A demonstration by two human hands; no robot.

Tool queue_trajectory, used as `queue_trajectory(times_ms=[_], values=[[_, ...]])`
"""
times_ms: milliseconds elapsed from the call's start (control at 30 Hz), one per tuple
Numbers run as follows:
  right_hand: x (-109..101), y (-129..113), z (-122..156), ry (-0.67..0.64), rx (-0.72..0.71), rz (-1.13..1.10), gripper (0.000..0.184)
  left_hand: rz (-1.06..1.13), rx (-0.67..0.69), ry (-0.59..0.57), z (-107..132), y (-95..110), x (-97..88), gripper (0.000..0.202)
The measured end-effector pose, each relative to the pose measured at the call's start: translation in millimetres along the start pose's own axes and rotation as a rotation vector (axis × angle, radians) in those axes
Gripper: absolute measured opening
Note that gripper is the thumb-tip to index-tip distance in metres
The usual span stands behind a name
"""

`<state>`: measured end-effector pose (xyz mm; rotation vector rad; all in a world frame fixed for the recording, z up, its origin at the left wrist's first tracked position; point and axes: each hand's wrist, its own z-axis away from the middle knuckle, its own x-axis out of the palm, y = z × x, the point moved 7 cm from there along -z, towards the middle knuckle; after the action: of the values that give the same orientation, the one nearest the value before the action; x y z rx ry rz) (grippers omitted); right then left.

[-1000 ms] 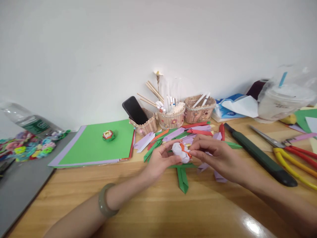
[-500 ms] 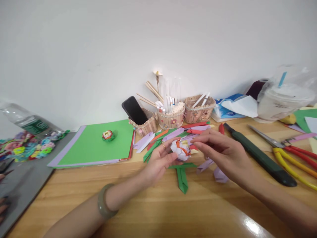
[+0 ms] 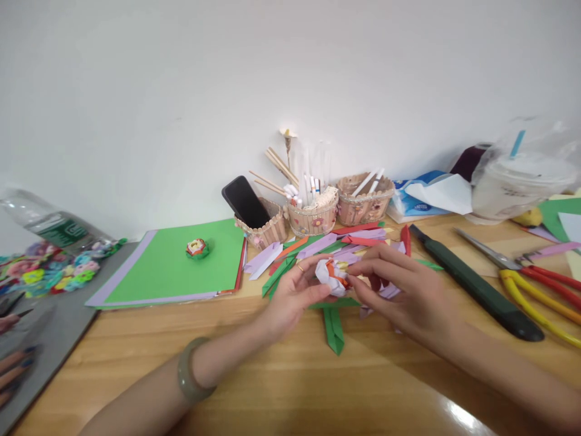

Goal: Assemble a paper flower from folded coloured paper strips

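My left hand (image 3: 295, 295) is closed around a small folded paper flower (image 3: 331, 275), white with orange bits, held just above the wooden table (image 3: 281, 381). My right hand (image 3: 399, 287) meets it from the right, fingertips pinching the flower's edge. Under and behind both hands lie several folded paper strips (image 3: 318, 245) in green, lilac, red and orange; one green strip (image 3: 334, 327) points toward me. A finished paper flower (image 3: 196, 247) rests on a green sheet (image 3: 177, 266).
Three popsicle-stick baskets (image 3: 315, 218) with sticks, pens and a phone (image 3: 245, 203) line the wall. A dark utility knife (image 3: 472, 284), scissors (image 3: 535, 281), tissue pack (image 3: 426, 197) and lidded cup (image 3: 521, 181) are right. Left: bottle (image 3: 49, 224), colourful flowers (image 3: 49, 269), another person's fingers (image 3: 11, 363).
My right hand drew back from the flower half a second ago, then returned to pinch it. Another person's fingers came into view at the lower left.
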<state>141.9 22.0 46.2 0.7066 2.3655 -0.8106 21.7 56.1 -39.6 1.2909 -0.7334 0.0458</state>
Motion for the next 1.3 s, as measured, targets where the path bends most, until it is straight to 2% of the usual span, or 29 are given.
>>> queue_trajectory(times_ms=[133,267,333,500,667,800,933,1033,1133,1300], values=[[-4.1,-9.5,7.7,0.129,-0.152,0.251,0.007,-0.009,0.01,-0.002,0.1,0.9,1.6,0.043],[-6.2,-10.2,10.7,0.19,-0.2,0.354,0.013,0.027,0.027,0.0,0.3,2.3,2.2,0.041],[-5.2,-11.7,11.1,0.177,-0.231,0.392,0.015,0.048,0.036,-0.003,0.3,3.0,2.0,0.039],[1.9,-25.2,15.0,0.043,-0.419,0.424,0.02,0.059,0.052,-0.012,0.4,4.0,1.0,0.036],[-0.7,-19.9,12.2,0.034,-0.307,0.391,0.024,0.059,0.027,-0.001,0.9,2.9,0.2,0.037],[-4.1,-23.1,9.2,0.048,-0.303,0.219,0.023,0.068,0.016,0.014,1.4,2.9,-0.4,0.04],[-15.0,-12.2,1.9,0.127,-0.098,0.044,0.025,0.105,-0.005,-0.038,1.5,2.6,2.0,0.039],[-11.3,-3.9,-1.7,0.072,-0.009,-0.075,0.022,0.136,-0.044,-0.09,1.0,0.7,3.9,0.039],[-5.4,-1.0,-3.4,0.011,0.01,-0.165,0.017,0.158,-0.084,-0.125,0.3,-2.0,5.4,0.044],[-0.8,-0.1,-3.9,-0.024,0.042,-0.204,0.011,0.156,-0.114,-0.125,-0.6,-5.4,5.3,0.039]])
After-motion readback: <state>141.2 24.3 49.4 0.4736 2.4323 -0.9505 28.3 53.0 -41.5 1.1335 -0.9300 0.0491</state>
